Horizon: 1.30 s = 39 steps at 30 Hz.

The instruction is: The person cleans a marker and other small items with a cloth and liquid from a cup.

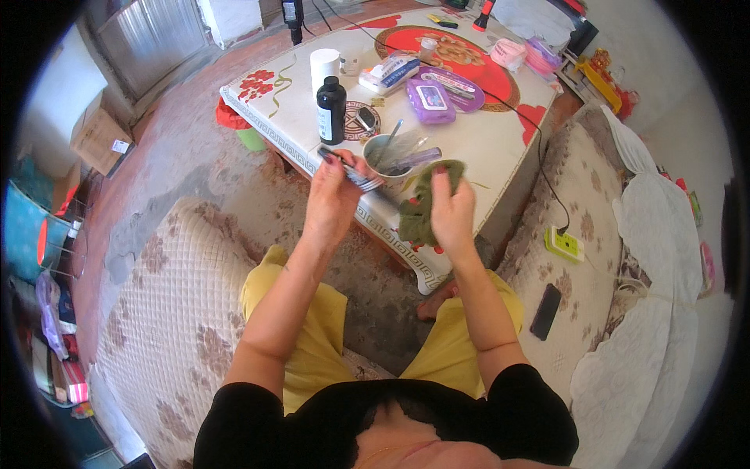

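My left hand (333, 196) grips a slim tool (364, 183) with a dark end and pale stripes. Its far part is a dark blur pointing at the cloth, so its exact kind is unclear. An olive-green cloth (415, 218) with small red spots hangs bunched in my right hand (454, 214), thumb on top. Both hands are above the near corner of a covered table (281, 126). Just beyond them stands a white bowl (368, 148) holding a thin handled utensil (394, 133), clear plastic (413, 142) and a purplish packet (423, 156).
On the table stand a black bottle (331, 111), a white cylinder (324, 67), a purple wipes pack (430, 101), a tissue pack (389, 72) and a small dark device (367, 119). A cable leads to a power strip (565, 244); a phone (545, 312) lies on the right-hand seat (577, 293).
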Motion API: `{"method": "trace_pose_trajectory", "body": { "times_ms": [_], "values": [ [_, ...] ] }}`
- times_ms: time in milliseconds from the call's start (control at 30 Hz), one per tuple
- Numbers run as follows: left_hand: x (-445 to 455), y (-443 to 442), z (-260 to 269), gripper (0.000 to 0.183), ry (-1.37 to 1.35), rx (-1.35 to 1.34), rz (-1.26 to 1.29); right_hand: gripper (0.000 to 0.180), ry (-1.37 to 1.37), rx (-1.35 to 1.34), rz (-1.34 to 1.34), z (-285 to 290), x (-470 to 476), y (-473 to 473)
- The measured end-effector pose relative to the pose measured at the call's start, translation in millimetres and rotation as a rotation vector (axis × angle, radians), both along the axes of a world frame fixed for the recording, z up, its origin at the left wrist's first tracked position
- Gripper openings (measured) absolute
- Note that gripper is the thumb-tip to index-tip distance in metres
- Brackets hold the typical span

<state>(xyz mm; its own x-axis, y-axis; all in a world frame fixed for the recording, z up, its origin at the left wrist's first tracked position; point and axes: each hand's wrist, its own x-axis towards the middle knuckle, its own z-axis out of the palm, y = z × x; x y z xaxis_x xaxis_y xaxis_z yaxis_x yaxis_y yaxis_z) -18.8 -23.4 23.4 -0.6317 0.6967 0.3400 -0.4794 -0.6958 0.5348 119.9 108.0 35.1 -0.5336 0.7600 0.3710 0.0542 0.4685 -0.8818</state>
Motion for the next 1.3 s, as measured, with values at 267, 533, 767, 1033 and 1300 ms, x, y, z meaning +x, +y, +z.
{"method": "trace_pose_trajectory", "body": {
  "times_ms": [267,533,767,1033,1300],
  "values": [
    [-0.5,-13.5,3.3,0.028,-0.044,-0.399,-0.177,0.039,-0.063,0.137,0.029,9.5,-4.8,23.1],
    [9.4,-4.1,-3.3,0.021,0.243,-0.789,0.0,0.029,0.073,0.009,0.157,1.9,-10.3,26.0],
    [17.8,0.8,-1.5,0.033,0.84,-0.483,0.604,0.02,0.169,-0.007,0.117,58.0,19.4,7.9],
    [44.1,-12.6,4.9,0.023,0.771,-0.784,0.061,0.018,0.206,-0.092,0.394,70.5,31.2,-10.9],
    [51.6,4.8,-21.6,0.014,0.727,-0.656,0.27,0.038,0.314,0.157,0.001,44.5,19.7,10.7]
  ]
}}
